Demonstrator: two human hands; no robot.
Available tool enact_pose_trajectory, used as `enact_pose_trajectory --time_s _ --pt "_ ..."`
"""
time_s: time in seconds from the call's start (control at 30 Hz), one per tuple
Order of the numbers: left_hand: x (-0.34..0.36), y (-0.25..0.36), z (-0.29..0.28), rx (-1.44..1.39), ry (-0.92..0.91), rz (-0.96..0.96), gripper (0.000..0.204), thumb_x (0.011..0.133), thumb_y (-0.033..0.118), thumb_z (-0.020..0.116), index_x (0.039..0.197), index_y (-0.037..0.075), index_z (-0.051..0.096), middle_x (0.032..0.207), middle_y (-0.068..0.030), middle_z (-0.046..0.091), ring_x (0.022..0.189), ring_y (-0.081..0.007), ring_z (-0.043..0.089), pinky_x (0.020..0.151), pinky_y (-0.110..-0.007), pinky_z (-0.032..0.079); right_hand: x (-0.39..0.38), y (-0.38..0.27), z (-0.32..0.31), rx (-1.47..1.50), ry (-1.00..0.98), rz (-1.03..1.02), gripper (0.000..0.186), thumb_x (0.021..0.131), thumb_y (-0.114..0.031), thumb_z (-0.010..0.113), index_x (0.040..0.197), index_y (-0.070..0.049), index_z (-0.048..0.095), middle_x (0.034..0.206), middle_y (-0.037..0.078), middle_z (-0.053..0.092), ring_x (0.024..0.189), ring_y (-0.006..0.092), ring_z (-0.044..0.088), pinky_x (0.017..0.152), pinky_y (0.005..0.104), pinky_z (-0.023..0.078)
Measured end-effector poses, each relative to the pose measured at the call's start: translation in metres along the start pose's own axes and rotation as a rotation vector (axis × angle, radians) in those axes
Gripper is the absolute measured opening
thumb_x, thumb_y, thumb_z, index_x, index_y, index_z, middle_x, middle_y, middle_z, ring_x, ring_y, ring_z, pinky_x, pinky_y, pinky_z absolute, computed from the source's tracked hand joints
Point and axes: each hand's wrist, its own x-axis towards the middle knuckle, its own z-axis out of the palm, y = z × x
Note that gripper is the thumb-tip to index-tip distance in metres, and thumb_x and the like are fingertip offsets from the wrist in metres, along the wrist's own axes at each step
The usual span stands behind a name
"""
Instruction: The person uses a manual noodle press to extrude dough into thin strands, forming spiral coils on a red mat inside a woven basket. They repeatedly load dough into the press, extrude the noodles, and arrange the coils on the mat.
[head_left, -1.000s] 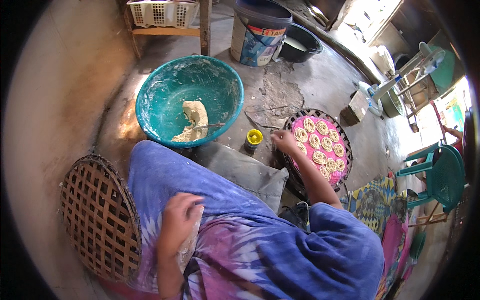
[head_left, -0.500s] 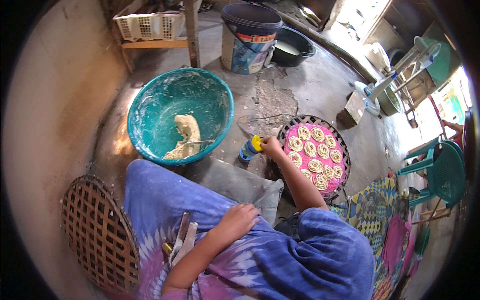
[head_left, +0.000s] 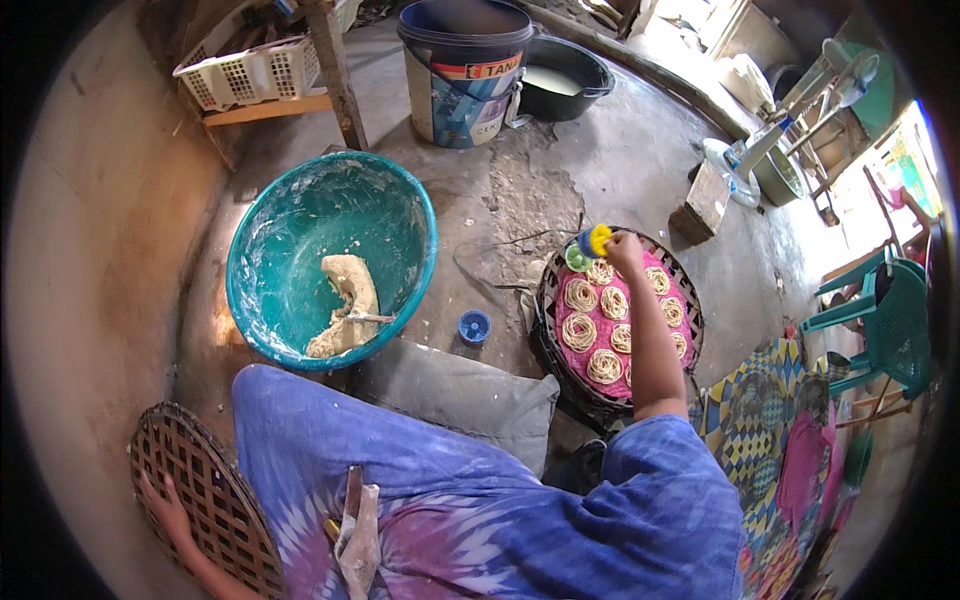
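Note:
My right hand (head_left: 626,252) grips a small plastic thing, perhaps a press, with a yellow top (head_left: 597,240), a blue middle and a pale green round end (head_left: 577,258). It is held tilted over the upper left edge of a round woven tray (head_left: 697,318). Pink cloth (head_left: 570,364) lines that tray, and several coiled nests of dough strands (head_left: 604,366) lie on it; my forearm hides some. At the lower left my left hand (head_left: 166,508) lies on a second woven tray (head_left: 215,520), fingers apart. A blue round plastic piece (head_left: 474,327) sits on the floor.
A green basin (head_left: 290,240) holds a dough lump (head_left: 350,285) and a utensil. Behind stand a paint bucket (head_left: 455,120) and a black tub (head_left: 575,70) with pale liquid. A block (head_left: 700,205) is beyond the tray. Metal tools (head_left: 358,540) lie on my lap.
My right hand has carried the yellow-topped thing from the floor to above the tray; the blue piece stays behind. My left hand has moved from my lap to the left woven tray.

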Motion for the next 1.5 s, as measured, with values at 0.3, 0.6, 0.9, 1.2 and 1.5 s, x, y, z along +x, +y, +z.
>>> enact_pose_trajectory --time_s 0.3,0.6,0.9,1.2,1.5 --pt "-0.014 -0.040 0.066 0.203 0.094 -0.187 0.062 0.099 0.053 0.032 0.146 0.014 0.036 0.151 -0.0119 0.032 0.138 -0.0296 0.031 0.112 -0.045 0.029 0.079 0.120 -0.080 -0.352 0.302 0.368 0.027 0.074 -0.026 0.072 0.086 -0.002 0.073 0.090 0.020 0.070 0.089 0.0334 0.069 0.078 0.0401 0.054" --pt "-0.020 -0.013 0.062 0.230 0.121 -0.170 0.062 0.099 0.055 0.029 0.146 0.015 0.037 0.149 -0.0108 0.036 0.137 -0.0294 0.034 0.110 -0.046 0.031 0.113 0.192 -0.099 0.050 0.334 0.542 0.016 0.079 -0.018 0.062 0.080 -0.005 0.072 0.068 0.007 0.067 0.055 0.0172 0.062 0.051 0.0346 0.049" --pt "-0.020 0.001 0.067 0.207 0.124 -0.142 0.062 0.099 0.054 0.032 0.145 0.013 0.038 0.149 -0.0129 0.036 0.137 -0.0308 0.033 0.111 -0.044 0.031 0.042 0.306 -0.174 -0.661 -0.062 0.805 0.025 0.082 -0.023 0.065 0.093 -0.001 0.070 0.101 0.015 0.070 0.089 0.0227 0.070 0.071 0.0317 0.055" --pt "-0.033 0.033 0.063 0.118 0.161 -0.061 0.060 0.099 0.052 0.034 0.144 0.012 0.039 0.148 -0.0133 0.038 0.136 -0.0312 0.035 0.110 -0.044 0.031 0.001 0.216 -0.181 0.298 -0.092 0.383 0.009 0.080 -0.013 0.071 0.085 -0.005 0.068 0.071 0.004 0.064 0.060 0.0149 0.062 0.052 0.0262 0.049" --pt "-0.044 0.073 0.059 0.192 0.149 -0.087 0.060 0.099 0.053 0.033 0.145 0.015 0.039 0.150 -0.0102 0.035 0.137 -0.0298 0.033 0.110 -0.045 0.030 -0.077 0.120 -0.147 -0.335 -0.842 -0.150 0.023 0.073 -0.016 0.079 0.089 -0.003 0.068 0.081 0.005 0.068 0.077 0.0144 0.064 0.069 0.0294 0.052"
